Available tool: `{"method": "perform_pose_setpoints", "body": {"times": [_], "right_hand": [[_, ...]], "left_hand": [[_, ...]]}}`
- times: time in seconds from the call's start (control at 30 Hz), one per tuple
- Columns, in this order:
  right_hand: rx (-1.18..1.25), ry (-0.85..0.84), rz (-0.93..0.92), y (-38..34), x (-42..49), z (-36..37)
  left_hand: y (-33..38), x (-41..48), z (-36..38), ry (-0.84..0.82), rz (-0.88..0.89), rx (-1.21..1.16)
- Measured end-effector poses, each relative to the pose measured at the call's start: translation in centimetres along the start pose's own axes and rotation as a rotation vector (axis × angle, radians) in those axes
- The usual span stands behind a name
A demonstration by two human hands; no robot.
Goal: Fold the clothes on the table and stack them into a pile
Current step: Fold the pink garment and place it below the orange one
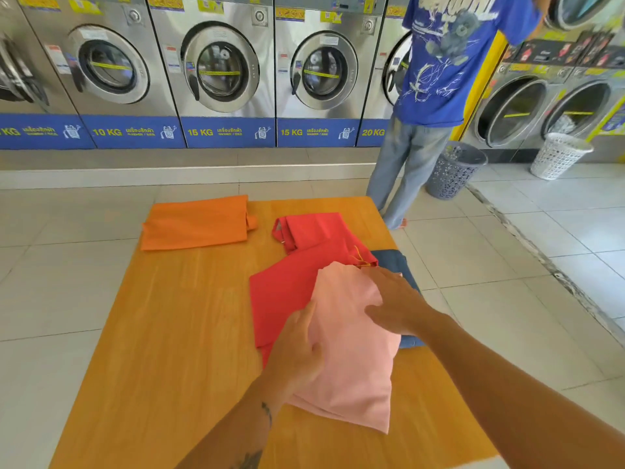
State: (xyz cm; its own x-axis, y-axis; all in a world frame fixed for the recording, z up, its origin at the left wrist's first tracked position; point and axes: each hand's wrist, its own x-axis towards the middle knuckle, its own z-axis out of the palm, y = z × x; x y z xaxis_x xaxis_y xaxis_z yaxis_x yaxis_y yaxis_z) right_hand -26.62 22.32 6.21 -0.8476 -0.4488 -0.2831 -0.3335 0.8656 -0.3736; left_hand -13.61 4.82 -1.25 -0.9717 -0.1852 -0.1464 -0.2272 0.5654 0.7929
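At about ten o'clock on your yellow table [169, 333], an orange cloth [196, 223] lies folded flat, its left edge reaching just past the table's side. It sits well apart from the other clothes.

Near the middle, toward twelve o'clock, a red garment [291, 286] is spread out, with a narrower folded part running up and away from you and a thin yellow thread showing at its right edge. A pink cloth [351, 353] lies on top of the red garment and stretches down toward five o'clock, where its lower corner rests on bare table.

Your left hand [297, 350] comes in from six o'clock and rests on the left edge of the pink cloth, fingers loosely curled at the fabric; you cannot tell whether it is pinching the cloth or only pressing it. Your right hand [394, 302] comes in from four o'clock and lies spread flat, palm down, on the pink cloth's upper right part.

Under your right hand, at two o'clock, a blue garment [397, 262] peeks out beside the red one and touches it.

Beyond the table at one o'clock, a person [436, 96] in a blue T-shirt and jeans stands on the tiled floor beside a grey basket [453, 170], with a white basket [558, 155] further right.
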Motion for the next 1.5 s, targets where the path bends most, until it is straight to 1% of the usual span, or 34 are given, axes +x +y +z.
{"method": "perform_pose_setpoints", "body": {"times": [0.17, 0.33, 0.37, 0.43, 0.57, 0.73, 0.8, 0.9, 0.97, 1.07, 1.17, 1.23, 1.4, 1.47, 1.5], "right_hand": [[-0.053, -0.093, 0.041, -0.2, 0.6, 0.3], [-0.168, -0.203, 0.099, 0.4, 1.3, 0.8], [-0.186, -0.213, 0.090, 0.5, 1.3, 0.9], [-0.211, -0.189, 0.016, 0.7, 0.8, 1.0], [-0.081, -0.181, -0.142, 0.7, -0.9, 1.3], [-0.020, -0.252, -0.133, 0.8, -3.1, 1.4], [-0.006, -0.223, -0.153, 1.1, -3.8, 1.8], [0.150, -0.111, -0.145, 1.9, -4.4, 2.4], [0.241, -0.084, -0.213, 2.2, -4.6, 2.3], [0.368, -0.097, -0.347, 1.5, -5.0, 1.5], [0.460, -0.065, -0.439, -0.4, -4.9, 0.5], [0.493, -0.073, -0.484, -2.5, -4.7, -0.5], [0.579, -0.113, -0.626, -9.1, -3.7, -3.0], [0.622, -0.093, -0.658, -11.7, -2.9, -3.5], [0.649, -0.078, -0.664, -13.0, -2.4, -3.6]], "left_hand": [[0.8, -0.6, 0.3, 0.017, -0.059, -0.096], [-1.2, -2.7, 0.8, -0.005, -0.115, -0.036], [-1.4, -3.2, 0.9, -0.021, -0.127, -0.040], [-1.9, -3.8, 1.4, -0.018, -0.130, -0.036], [-2.1, -4.5, 2.4, 0.034, -0.082, 0.032], [-2.1, -4.2, 2.7, 0.051, -0.070, 0.096], [-2.0, -3.9, 2.7, 0.047, -0.082, 0.094], [-2.0, -4.1, 2.7, 0.057, -0.106, 0.036], [-2.2, -4.6, 2.6, 0.122, -0.095, -0.010], [-2.4, -5.6, 2.4, 0.262, -0.096, -0.044], [-2.2, -6.5, 1.3, 0.359, -0.117, -0.183], [-2.1, -7.0, 0.0, 0.439, -0.121, -0.293], [-1.9, -7.9, -5.2, 0.737, -0.103, -0.404], [-2.7, -8.0, -7.8, 0.799, -0.132, -0.494], [-3.2, -8.0, -9.3, 0.802, -0.162, -0.586]]}}
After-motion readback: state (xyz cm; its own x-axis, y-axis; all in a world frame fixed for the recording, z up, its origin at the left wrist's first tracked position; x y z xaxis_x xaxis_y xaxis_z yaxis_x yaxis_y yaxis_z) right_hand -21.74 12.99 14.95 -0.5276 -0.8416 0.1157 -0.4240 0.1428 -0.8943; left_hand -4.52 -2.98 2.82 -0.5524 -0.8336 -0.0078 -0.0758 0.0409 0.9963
